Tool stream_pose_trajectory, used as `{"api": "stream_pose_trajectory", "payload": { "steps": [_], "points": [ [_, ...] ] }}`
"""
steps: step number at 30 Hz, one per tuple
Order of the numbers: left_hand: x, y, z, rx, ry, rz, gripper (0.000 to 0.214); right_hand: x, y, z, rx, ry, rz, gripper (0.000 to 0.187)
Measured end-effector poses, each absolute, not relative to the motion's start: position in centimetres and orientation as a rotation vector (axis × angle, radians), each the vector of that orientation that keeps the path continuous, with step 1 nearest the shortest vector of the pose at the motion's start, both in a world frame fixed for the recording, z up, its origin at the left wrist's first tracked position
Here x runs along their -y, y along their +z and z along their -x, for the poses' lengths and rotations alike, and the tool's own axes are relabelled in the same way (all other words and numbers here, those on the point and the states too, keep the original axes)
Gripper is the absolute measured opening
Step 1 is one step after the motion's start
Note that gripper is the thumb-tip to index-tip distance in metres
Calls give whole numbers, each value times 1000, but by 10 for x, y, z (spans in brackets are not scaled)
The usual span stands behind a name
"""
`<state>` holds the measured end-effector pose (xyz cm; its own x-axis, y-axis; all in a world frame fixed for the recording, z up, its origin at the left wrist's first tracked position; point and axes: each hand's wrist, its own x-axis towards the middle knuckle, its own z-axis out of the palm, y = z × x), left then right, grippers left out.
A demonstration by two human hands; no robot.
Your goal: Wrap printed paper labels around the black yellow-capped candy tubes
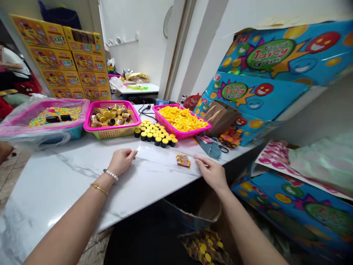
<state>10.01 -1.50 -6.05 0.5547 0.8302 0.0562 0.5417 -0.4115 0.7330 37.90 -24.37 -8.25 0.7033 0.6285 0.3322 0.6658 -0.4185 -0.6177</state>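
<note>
My left hand (123, 161), with a beaded bracelet at the wrist, is closed above the white marble-patterned table (71, 176). Its thumb and forefinger come together in a pinch; anything between them is too small to make out. To the right, my right hand (211, 173) is also pinched closed near the table's front edge, and what its fingertips hold cannot be made out. Just left of those fingertips lies a small stack of printed orange labels (183, 161). Black tubs with yellow lids (157, 139) stand in rows beyond my hands.
Behind are a basket of wrapped tubs (113, 132), a basket of yellow plastic pieces (182, 134) and a plastic-lined basket of colourful candy (79, 127). Blue gum cartons (248, 88) pile up at right. An open sack (193, 221) sits below the table edge. A person (16, 62) is far left.
</note>
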Motion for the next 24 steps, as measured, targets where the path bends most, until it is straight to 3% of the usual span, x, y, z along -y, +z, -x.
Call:
{"api": "stream_pose_trajectory", "payload": {
  "steps": [4,12,15,19,24],
  "points": [
    [17,-62,-100,-1056,586,-2195,38,223,-81,-397,1241,94,2214,48],
    [8,-70,-98,-1088,663,-1854,34,165,-41,-381,1384,-50,2153,40],
    [3,-71,-97,-1043,696,-1624,41,134,-33,-379,1402,-9,2228,42],
    [-1,-68,-98,-928,755,-1421,57,106,-29,-380,1361,98,2348,30],
    [-7,-68,-105,-909,807,-1278,52,104,-33,-382,1380,67,2350,26]
  ]
}}
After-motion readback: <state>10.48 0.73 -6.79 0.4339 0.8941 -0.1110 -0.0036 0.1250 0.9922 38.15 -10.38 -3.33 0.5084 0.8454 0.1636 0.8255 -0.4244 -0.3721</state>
